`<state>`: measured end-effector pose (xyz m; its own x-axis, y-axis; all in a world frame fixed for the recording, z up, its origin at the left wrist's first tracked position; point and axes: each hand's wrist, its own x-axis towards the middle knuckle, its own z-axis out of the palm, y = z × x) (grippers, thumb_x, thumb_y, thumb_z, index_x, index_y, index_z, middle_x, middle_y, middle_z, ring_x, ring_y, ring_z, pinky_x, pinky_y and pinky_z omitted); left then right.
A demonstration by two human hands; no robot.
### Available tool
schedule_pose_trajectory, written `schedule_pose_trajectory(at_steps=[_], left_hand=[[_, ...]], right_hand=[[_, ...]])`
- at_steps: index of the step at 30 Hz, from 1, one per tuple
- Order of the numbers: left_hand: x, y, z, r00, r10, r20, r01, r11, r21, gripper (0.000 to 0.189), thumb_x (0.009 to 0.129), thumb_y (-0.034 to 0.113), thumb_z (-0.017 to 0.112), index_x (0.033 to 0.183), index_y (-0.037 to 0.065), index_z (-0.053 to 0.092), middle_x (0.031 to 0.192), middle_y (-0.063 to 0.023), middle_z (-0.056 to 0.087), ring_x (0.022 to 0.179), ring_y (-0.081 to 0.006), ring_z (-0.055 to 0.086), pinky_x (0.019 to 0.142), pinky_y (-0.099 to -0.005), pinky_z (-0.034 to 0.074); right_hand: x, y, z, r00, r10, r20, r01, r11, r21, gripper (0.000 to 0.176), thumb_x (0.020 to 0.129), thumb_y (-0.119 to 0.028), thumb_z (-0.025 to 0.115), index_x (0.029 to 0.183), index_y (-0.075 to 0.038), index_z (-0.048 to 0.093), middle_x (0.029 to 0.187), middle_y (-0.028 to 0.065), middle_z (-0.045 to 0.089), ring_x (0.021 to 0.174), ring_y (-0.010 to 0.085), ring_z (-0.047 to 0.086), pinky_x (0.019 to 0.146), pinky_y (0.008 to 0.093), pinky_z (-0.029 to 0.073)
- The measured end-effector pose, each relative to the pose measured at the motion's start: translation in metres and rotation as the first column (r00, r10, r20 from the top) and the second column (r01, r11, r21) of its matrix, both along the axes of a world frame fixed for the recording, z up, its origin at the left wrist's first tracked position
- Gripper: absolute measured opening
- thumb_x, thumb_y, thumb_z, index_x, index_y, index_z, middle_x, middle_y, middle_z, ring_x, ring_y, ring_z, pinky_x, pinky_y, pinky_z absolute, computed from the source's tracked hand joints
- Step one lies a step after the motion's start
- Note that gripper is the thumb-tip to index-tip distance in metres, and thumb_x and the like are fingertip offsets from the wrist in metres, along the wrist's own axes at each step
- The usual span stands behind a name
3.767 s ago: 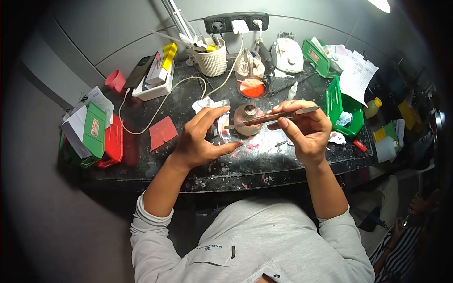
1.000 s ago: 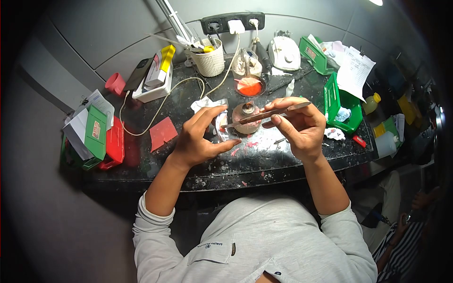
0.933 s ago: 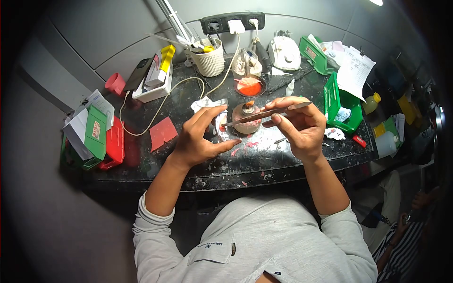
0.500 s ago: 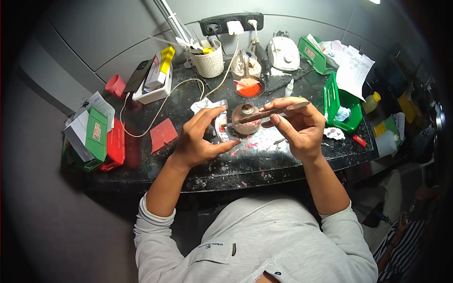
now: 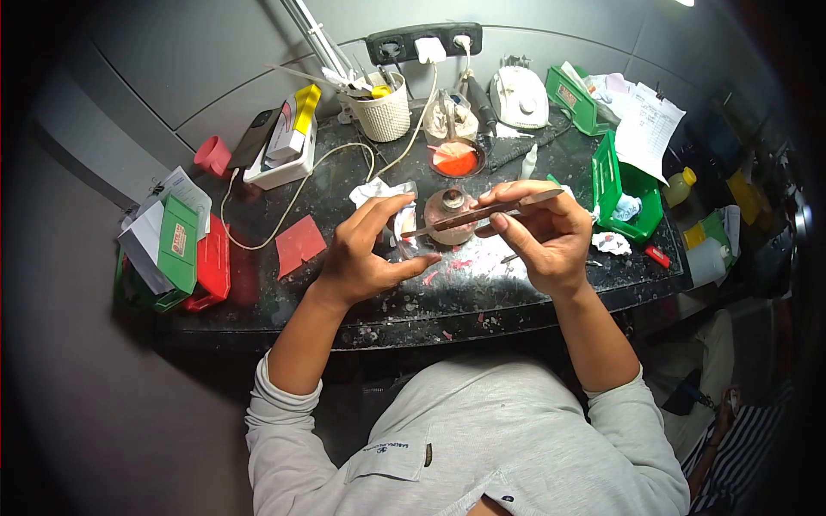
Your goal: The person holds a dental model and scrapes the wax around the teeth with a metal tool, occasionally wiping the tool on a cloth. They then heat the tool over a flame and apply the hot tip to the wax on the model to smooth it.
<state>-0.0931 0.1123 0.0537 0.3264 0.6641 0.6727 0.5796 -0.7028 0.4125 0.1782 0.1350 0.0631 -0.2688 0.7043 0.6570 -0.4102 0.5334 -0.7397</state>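
Observation:
My right hand [image 5: 551, 236] pinches a long, thin spatula-like tool [image 5: 477, 213] with a brown handle, its tip pointing left. That tip is at a small whitish, pink-marked piece [image 5: 404, 225] between the thumb and fingers of my left hand [image 5: 367, 242]. The left fingers curl round the piece's far and near ends. Behind the tool stands a round burner-like jar [image 5: 451, 203] with a metal top. Farther back lies a round dish [image 5: 456, 161] with bright red-orange material and a pink piece on it.
A pink sheet [image 5: 300, 246] lies left on the black table [image 5: 361, 320]. Behind are a white basket of tools [image 5: 381, 114] and a white device [image 5: 519, 97]. Green bins [image 5: 632, 202] stand right; green and red bins [image 5: 209, 267] stand left. A co-worker's striped clothing [image 5: 744, 460] shows lower right.
The tool in my right hand has tilted slightly and its tip has shifted a little lower at the whitish piece. My left hand has hardly moved.

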Motion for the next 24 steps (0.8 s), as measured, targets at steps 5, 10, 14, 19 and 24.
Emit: schedule_pose_trajectory(at_steps=[5,10,14,19,24], left_hand=[[0.000,-0.001,0.002,1.000,-0.001,-0.002,0.001,1.000,-0.009,0.081,0.068,0.028,0.102,0.135,0.000,0.067,0.108,-0.0127,0.074,0.088,-0.0211,0.070,0.072,-0.0323,0.055],[-0.001,0.000,0.000,1.000,-0.008,-0.005,0.009,1.000,0.022,0.081,0.068,0.028,0.102,0.135,-0.001,0.067,0.109,-0.0135,0.073,0.091,-0.0229,0.071,0.076,-0.0339,0.056],[-0.001,0.001,-0.001,1.000,-0.008,-0.002,0.008,1.000,0.019,0.082,0.068,0.029,0.102,0.136,-0.001,0.066,0.112,-0.0144,0.074,0.094,-0.0237,0.072,0.078,-0.0344,0.057],[-0.003,0.000,0.001,1.000,0.012,-0.011,-0.012,1.000,0.003,0.082,0.068,0.029,0.102,0.136,-0.001,0.066,0.115,-0.0153,0.074,0.094,-0.0237,0.072,0.078,-0.0342,0.057],[-0.003,-0.002,0.004,1.000,-0.011,-0.004,0.011,1.000,0.019,0.081,0.069,0.030,0.102,0.134,-0.003,0.066,0.116,-0.0191,0.074,0.100,-0.0302,0.073,0.085,-0.0377,0.059]], right_hand=[[0.001,0.003,-0.004,1.000,-0.019,-0.015,0.020,0.999,0.036,0.026,0.097,0.012,0.070,0.119,0.007,0.058,0.123,0.0220,0.068,0.118,0.0315,0.073,0.093,0.0400,0.068],[0.001,0.003,-0.004,0.999,-0.019,-0.028,0.020,0.999,0.031,0.025,0.097,0.013,0.071,0.117,0.007,0.057,0.123,0.0221,0.068,0.117,0.0314,0.073,0.094,0.0407,0.068],[0.002,0.001,-0.002,1.000,-0.010,-0.028,0.011,1.000,0.024,0.024,0.096,0.014,0.070,0.114,0.006,0.057,0.123,0.0222,0.068,0.116,0.0320,0.073,0.093,0.0423,0.069],[0.015,0.001,0.009,0.993,-0.068,-0.100,0.067,0.998,-0.019,0.025,0.097,0.012,0.067,0.122,0.009,0.065,0.115,0.0220,0.073,0.108,0.0299,0.075,0.087,0.0421,0.069],[0.041,0.014,0.012,0.940,-0.326,-0.099,0.313,0.941,-0.131,0.023,0.099,0.005,0.069,0.122,0.007,0.066,0.112,0.0202,0.075,0.101,0.0252,0.076,0.082,0.0385,0.070]])
